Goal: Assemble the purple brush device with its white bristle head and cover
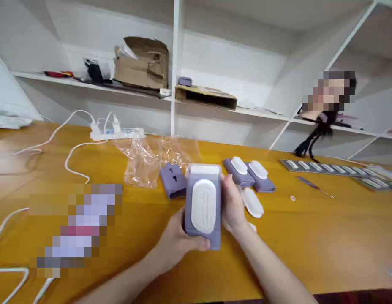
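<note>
My left hand (pixel 180 240) cups the lower edge of a lilac plastic case (pixel 202 207) with a white oval pad on its face. My right hand (pixel 232 202) grips the case's right side. Just past the case lie two similar lilac cases with white pads (pixel 249 174). A loose white oval pad (pixel 252 202) sits by my right hand. To the left stands a bare lilac case (pixel 173 180) with dark holes in its face. The back of the held case is hidden from me.
A crumpled clear plastic bag (pixel 148 162) lies on the yellow wooden table (pixel 310 236). Behind it are a power strip (pixel 116 134) with white cables and, at right, a long tray of white parts (pixel 329 171). A small screwdriver (pixel 314 186) lies nearby. Cardboard boxes (pixel 142 63) sit on white shelves.
</note>
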A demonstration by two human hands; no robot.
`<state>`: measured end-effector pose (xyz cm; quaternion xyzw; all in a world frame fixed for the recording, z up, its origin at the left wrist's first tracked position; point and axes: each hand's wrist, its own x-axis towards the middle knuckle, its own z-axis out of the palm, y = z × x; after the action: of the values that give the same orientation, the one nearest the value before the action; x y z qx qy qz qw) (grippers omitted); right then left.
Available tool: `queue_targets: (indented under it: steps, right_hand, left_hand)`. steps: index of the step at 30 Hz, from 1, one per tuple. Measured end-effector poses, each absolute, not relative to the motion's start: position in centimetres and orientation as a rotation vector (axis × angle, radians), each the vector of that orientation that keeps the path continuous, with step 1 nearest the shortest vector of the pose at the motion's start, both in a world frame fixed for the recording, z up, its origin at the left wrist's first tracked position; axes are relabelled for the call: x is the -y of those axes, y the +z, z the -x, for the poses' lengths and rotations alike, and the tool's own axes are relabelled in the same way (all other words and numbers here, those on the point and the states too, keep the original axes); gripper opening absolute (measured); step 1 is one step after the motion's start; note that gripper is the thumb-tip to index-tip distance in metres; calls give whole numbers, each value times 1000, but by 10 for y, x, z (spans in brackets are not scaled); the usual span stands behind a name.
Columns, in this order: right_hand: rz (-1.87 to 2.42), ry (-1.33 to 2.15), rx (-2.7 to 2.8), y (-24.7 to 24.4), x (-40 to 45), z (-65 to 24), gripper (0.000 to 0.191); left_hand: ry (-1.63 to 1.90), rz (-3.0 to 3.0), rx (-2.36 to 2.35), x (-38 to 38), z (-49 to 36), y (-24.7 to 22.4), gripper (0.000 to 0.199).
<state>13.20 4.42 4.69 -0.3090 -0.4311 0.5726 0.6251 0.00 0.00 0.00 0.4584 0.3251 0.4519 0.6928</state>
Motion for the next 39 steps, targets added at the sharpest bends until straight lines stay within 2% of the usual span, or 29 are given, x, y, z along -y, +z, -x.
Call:
queue_targets:
  steps: [4,8,11,17,24,33,39]
  right_hand:
    - [873,1459,1117,39,-38,-135,52]
    - [979,1481,1505,32,-33,-125,43]
    - [992,1400,1587,29,-32,-118,40]
    - [1113,1574,1349,36,-39,-129,39]
    - [1189,1767,1330,42,-35,-142,41]
    - [1165,1840,1368,32,-25,-137,50]
    - [1188,1821,1401,27,-21,-127,27]
  left_hand:
    - [1247,-861,-829,-20,18,10,37]
    - [1450,-677,-875,-33,29,13,34]
    - [1409,-620,-828,-32,26,10,35]
    - [1285,-729,-804,-22,16,5,27]
    - [1305,-655,-624,-23,25,14,38]
    - [1348,-502,-753,-24,22,16,47]
    - [1373,-571,-698,-18,17,15,41]
